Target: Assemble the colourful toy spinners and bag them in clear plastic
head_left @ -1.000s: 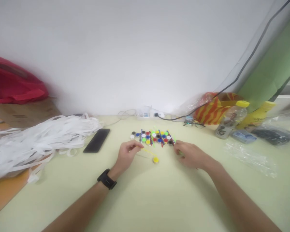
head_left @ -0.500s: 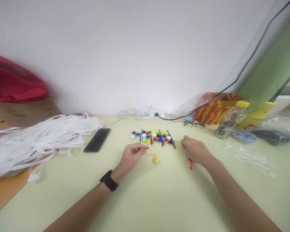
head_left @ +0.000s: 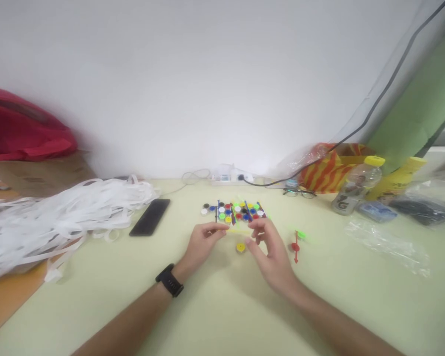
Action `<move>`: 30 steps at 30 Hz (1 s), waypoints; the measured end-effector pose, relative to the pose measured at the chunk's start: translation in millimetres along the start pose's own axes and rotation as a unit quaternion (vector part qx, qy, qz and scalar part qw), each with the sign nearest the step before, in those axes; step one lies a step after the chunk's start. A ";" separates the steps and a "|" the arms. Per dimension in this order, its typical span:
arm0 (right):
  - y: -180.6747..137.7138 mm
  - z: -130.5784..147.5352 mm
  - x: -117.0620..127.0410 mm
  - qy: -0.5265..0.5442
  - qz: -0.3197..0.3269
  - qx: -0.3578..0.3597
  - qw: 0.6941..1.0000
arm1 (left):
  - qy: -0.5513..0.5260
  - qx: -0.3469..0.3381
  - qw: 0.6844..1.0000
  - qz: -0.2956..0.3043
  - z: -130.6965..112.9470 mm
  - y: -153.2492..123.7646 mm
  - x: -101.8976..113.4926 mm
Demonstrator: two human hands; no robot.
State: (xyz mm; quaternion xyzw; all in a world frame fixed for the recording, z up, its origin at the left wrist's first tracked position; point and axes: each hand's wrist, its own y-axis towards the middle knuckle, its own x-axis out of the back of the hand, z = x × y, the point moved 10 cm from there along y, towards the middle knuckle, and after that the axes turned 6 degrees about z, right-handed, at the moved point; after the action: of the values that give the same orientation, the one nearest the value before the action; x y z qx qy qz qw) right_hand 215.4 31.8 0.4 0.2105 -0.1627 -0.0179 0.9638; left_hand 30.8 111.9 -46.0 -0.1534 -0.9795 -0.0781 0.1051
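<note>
In the head view my left hand [head_left: 206,242] pinches one end of a thin yellow strip [head_left: 239,232], held level above the table. My right hand [head_left: 270,249] hovers at the strip's other end, thumb and fingers apart, and no firm hold shows. Below the strip a round yellow disc [head_left: 241,247] lies on the table. Right of my right hand lie a red arrow piece with a round middle [head_left: 295,247] and a bright green piece [head_left: 301,235]. Behind both hands are several coloured discs [head_left: 239,216] and narrow sticks [head_left: 247,209] in rows.
A black phone [head_left: 150,217] lies left, beside a heap of white ribbon [head_left: 70,212]. At the back stands a power strip [head_left: 226,177]. On the right are glasses [head_left: 299,192], a bottle [head_left: 356,188], a striped bag [head_left: 319,170] and clear plastic wrap [head_left: 387,247].
My right hand has come left from beside the red arrow to the yellow strip. A green piece now shows by the red arrow. My left hand keeps its pinch.
</note>
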 end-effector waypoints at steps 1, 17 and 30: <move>-5.2 -3.8 -6.7 0.023 -0.010 -0.017 1.000 | -0.003 0.004 1.000 -0.004 0.8 0.0 1.0; 29.1 -98.6 47.4 0.108 -0.111 -0.133 0.979 | -0.012 0.042 0.999 -0.016 12.9 2.1 4.4; 30.4 -59.6 13.9 0.039 0.051 -0.087 0.994 | 0.008 0.008 0.999 0.034 5.8 -1.1 -6.5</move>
State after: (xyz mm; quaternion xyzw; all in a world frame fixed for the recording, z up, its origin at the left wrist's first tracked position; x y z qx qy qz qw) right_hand 246.7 81.9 -34.1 0.1175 -0.1330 0.0259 0.9838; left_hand 35.5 110.1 -53.2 -0.1851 -0.9734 -0.0675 0.1170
